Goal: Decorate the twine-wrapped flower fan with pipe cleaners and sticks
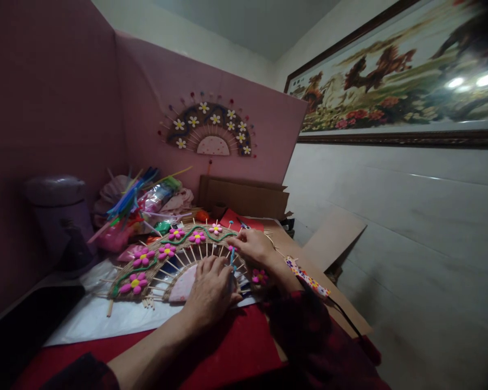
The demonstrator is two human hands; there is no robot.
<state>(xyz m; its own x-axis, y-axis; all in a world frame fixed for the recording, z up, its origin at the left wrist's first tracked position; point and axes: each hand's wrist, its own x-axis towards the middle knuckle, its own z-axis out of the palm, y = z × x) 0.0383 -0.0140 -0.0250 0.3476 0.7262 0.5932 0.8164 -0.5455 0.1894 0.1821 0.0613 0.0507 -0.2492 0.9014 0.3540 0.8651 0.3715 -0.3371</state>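
A fan-shaped craft piece [162, 262] of jute and wooden sticks lies on the table, with pink flowers and a wavy green line along its arc. My left hand [212, 290] rests on its lower right part, fingers curled round a thin blue stick [232, 259] that stands upright. My right hand [252, 245] is just beyond, at the fan's right rim, fingers pinched together near the stick's top. What the right fingers grip is too small to name. A loose pink flower [259, 277] lies beside my right wrist.
A finished fan with white flowers [210, 130] hangs on the pink board behind. Coloured sticks and bags [140, 203] are piled at the back left, next to a lidded jar [59, 214]. Cardboard [248, 197] stands behind. A white sheet [101, 319] covers the red tabletop [244, 346].
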